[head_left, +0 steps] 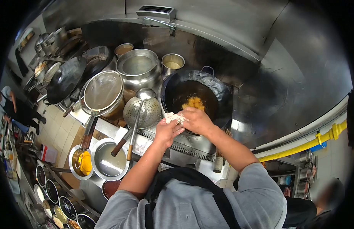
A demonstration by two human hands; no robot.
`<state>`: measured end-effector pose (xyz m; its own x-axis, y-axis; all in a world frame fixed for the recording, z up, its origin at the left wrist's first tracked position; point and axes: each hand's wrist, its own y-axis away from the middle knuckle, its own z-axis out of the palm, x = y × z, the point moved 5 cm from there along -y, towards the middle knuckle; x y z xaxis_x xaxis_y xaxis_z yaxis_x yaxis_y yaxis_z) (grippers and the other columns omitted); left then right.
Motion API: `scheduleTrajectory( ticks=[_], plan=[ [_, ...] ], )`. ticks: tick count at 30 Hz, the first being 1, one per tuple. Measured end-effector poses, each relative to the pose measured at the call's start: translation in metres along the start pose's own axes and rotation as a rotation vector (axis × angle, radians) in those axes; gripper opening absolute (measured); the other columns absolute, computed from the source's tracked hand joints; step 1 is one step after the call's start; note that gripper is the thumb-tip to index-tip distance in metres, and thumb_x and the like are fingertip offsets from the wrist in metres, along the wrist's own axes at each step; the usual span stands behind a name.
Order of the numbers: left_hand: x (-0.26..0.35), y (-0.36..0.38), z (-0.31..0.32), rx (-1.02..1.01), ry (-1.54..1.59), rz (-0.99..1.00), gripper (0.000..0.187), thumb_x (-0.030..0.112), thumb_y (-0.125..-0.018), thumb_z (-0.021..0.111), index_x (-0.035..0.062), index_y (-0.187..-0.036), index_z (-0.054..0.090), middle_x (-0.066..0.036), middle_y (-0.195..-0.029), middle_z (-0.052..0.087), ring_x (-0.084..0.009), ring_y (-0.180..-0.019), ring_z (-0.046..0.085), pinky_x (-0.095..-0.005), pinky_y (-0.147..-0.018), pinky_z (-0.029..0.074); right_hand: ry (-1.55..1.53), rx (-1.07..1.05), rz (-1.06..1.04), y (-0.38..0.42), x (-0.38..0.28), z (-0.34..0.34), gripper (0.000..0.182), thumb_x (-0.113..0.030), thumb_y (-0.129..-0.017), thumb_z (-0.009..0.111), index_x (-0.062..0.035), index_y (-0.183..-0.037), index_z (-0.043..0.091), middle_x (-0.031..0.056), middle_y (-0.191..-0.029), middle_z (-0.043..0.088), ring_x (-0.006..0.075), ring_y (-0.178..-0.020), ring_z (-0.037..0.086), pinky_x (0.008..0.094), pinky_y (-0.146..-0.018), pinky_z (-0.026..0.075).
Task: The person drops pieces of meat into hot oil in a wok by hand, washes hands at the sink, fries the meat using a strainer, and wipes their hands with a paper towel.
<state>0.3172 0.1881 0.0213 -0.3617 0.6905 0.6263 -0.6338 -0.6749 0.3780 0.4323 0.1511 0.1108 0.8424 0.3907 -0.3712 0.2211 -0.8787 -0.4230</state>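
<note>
White, flour-coated food pieces (174,117) rest in my left hand (167,131), its fingers cupped round them at the near rim of the wok. My right hand (196,120) closes on the same clump from the right, its fingertips hidden behind the back of the hand. Both hands are over the front edge of a large black wok (170,84) of dark oil. Golden pieces (194,102) sit bunched in the bubbling oil just beyond my right hand.
Left of the wok lie a perforated skimmer (141,114) and a ladle (145,94). A round mesh strainer (103,91) tops a pot beside a big steel pot (137,64). Bowls of liquid (109,159) stand nearer me. At lower right another person (303,210) stands close.
</note>
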Motion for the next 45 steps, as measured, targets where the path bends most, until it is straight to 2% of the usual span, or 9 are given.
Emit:
scheduleTrajectory(
  ticks=[2,5,10,20,25,29,32,38,45],
  plan=[
    [-0.002,-0.002,-0.009,0.056,0.069,0.064,0.02,0.002,-0.09,0.05,0.0066,-0.109,0.052,-0.009,-0.101,0.063,-0.0226,-0.089,0.065,-0.0342,-0.076,0.055,0.004,0.054,-0.061,0.002,-0.003,-0.012,0.025,-0.005,-0.073,0.062,-0.0021,-0.097,0.066,0.0099,-0.087,0.064,0.0255,-0.071,0.064,0.0342,-0.063,0.052],
    [0.003,-0.008,-0.033,0.078,0.13,0.151,0.027,-0.004,-0.087,0.048,0.004,-0.112,0.05,-0.01,-0.103,0.061,-0.0242,-0.095,0.063,-0.0355,-0.08,0.055,-0.867,0.044,0.601,0.006,0.017,-0.026,0.009,0.0,-0.084,0.059,0.0029,-0.09,0.065,0.0025,-0.072,0.061,0.0082,-0.055,0.057,0.024,-0.045,0.046],
    [0.009,0.003,-0.034,0.113,0.071,0.226,0.038,-0.015,-0.08,0.045,0.0017,-0.114,0.047,-0.01,-0.101,0.057,-0.0214,-0.091,0.061,-0.0336,-0.076,0.056,-1.494,0.246,0.714,0.009,0.04,-0.037,0.024,-0.001,-0.091,0.043,-0.0002,-0.112,0.055,0.008,-0.095,0.061,0.016,-0.077,0.062,0.0292,-0.057,0.052],
    [0.033,0.027,-0.029,-0.008,0.024,0.337,0.037,-0.014,-0.077,0.051,0.0019,-0.11,0.047,-0.011,-0.097,0.059,-0.0209,-0.084,0.062,-0.034,-0.076,0.055,-1.064,0.345,0.837,-0.014,0.13,0.015,0.015,-0.001,-0.087,0.051,-0.0036,-0.1,0.057,0.0059,-0.083,0.061,0.0132,-0.06,0.055,0.0262,-0.051,0.046],
    [0.038,0.033,-0.044,0.04,-0.03,0.264,0.021,-0.006,-0.082,0.056,0.0037,-0.1,0.05,-0.009,-0.091,0.06,-0.0158,-0.073,0.06,-0.0277,-0.06,0.051,-0.525,0.467,0.807,-0.036,0.156,0.028,0.03,-0.019,-0.087,0.06,-0.0058,-0.06,0.056,0.0009,-0.055,0.054,0.0167,-0.052,0.054,0.0345,-0.052,0.039],
    [0.036,0.035,-0.069,0.128,-0.137,0.209,0.022,0.0,-0.084,0.056,0.0045,-0.105,0.05,-0.006,-0.087,0.057,-0.0132,-0.068,0.056,-0.0248,-0.053,0.044,0.08,0.11,0.701,-0.046,0.177,0.053,0.026,-0.027,-0.077,0.071,-0.0032,-0.081,0.061,0.0173,-0.084,0.066,0.0373,-0.088,0.064,0.0459,-0.078,0.048],
    [0.035,0.043,-0.081,0.127,-0.215,0.305,0.029,0.0,-0.083,0.054,0.0033,-0.111,0.049,-0.005,-0.088,0.056,-0.0136,-0.071,0.057,-0.0267,-0.057,0.047,0.006,-0.066,0.75,-0.036,0.196,0.086,0.04,-0.022,-0.077,0.069,-0.0045,-0.11,0.053,0.0202,-0.108,0.061,0.04,-0.099,0.06,0.0415,-0.091,0.047],
    [0.027,0.053,-0.086,-0.048,-0.207,0.245,0.038,-0.008,-0.081,0.045,-0.0026,-0.118,0.049,-0.011,-0.103,0.06,-0.0217,-0.093,0.063,-0.031,-0.077,0.052,0.334,-0.274,0.922,-0.036,0.225,0.107,0.04,-0.017,-0.077,0.068,-0.0058,-0.112,0.052,0.022,-0.121,0.051,0.0396,-0.103,0.058,0.0422,-0.089,0.048],
    [0.03,0.037,-0.076,-0.02,-0.198,0.262,0.021,0.0,-0.085,0.053,-0.001,-0.106,0.056,-0.006,-0.088,0.063,-0.0121,-0.071,0.06,-0.0254,-0.061,0.049,0.165,0.342,0.606,-0.053,0.186,0.048,0.027,-0.013,-0.075,0.069,-0.0012,-0.098,0.062,0.0186,-0.101,0.059,0.034,-0.094,0.059,0.0383,-0.085,0.047]
  ],
)
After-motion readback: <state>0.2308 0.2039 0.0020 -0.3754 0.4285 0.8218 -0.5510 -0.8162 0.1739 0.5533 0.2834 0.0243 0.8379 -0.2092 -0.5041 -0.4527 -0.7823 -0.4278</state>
